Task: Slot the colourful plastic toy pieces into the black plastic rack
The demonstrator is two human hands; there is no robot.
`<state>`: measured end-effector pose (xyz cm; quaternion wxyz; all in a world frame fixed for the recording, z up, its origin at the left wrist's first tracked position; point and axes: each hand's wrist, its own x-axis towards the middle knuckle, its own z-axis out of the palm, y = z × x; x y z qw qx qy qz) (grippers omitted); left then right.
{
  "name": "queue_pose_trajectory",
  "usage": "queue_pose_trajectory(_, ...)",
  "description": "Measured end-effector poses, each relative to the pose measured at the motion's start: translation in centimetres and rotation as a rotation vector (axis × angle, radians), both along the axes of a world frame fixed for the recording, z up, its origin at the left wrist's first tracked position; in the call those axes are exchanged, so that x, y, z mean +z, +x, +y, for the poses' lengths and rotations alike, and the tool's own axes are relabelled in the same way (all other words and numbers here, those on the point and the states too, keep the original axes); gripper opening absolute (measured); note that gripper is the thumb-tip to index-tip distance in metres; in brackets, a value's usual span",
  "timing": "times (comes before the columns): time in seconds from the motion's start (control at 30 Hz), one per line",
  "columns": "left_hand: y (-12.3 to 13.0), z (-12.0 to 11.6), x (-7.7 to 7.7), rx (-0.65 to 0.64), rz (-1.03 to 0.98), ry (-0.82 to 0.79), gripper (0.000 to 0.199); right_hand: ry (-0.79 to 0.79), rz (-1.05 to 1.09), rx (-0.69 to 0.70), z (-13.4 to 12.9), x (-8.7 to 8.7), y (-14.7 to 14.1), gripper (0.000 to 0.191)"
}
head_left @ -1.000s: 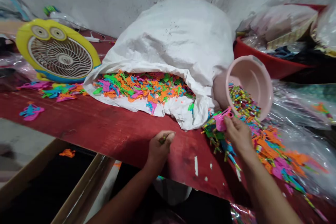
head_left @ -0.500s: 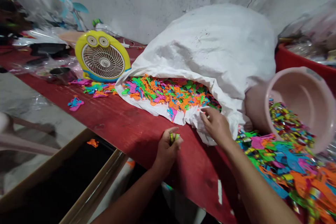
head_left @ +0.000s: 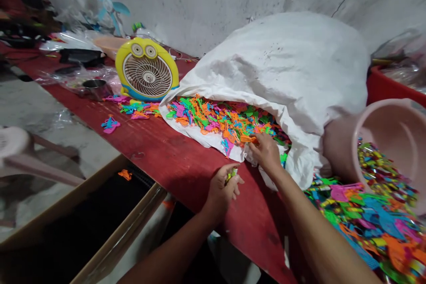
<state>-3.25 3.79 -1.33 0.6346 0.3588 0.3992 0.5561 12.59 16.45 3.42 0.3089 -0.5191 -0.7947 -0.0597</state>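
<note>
Well, right fingers (head_left: 255, 142) touch plastic pieces (head_left: 216, 120);

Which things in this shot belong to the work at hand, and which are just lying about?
Part of the work: left hand gripping small green-and-yellow plastic pieces; right hand at multicoloured flat plastic pieces in the white woven sack.

Lying about: round yellow cartoon-faced fan, blue plastic pinwheel, red plastic tub.
</note>
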Motion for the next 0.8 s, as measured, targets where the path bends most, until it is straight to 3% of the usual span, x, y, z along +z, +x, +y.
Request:
queue_pose_trajectory(0.17,-0.2,-0.5,0.7,0.019,-0.041,0.002,0.033,-0.009,-0.056,0.045,-7.0,2.0,0.4,0.020)
queue_pose_trajectory(0.27,0.3,-1.1,1.3,-0.080,-0.068,-0.015,0.039,0.016,-0.180,0.039,-11.4,0.9,0.1,0.028)
queue_pose_trajectory(0.37,1.2,-1.7,1.5,-0.170,-0.092,-0.094,0.039,0.023,-0.175,0.039,-14.1,-1.1,0.2,0.033)
queue_pose_trajectory(0.47,1.7,-1.9,1.4,-0.213,-0.136,-0.145,0.032,-0.071,-0.039,0.074,-15.7,-1.9,0.7,0.038)
queue_pose_trajectory(0.63,1.2,-1.7,1.1,-0.289,-0.139,-0.154,0.024,-0.263,0.150,0.187,-17.7,0.4,3.2,0.048)
queue_pose_trajectory(0.8,1.0,-1.3,1.1,-0.436,-0.189,-0.156,0.022,-0.188,0.092,0.184,-18.0,2.0,6.3,0.061)
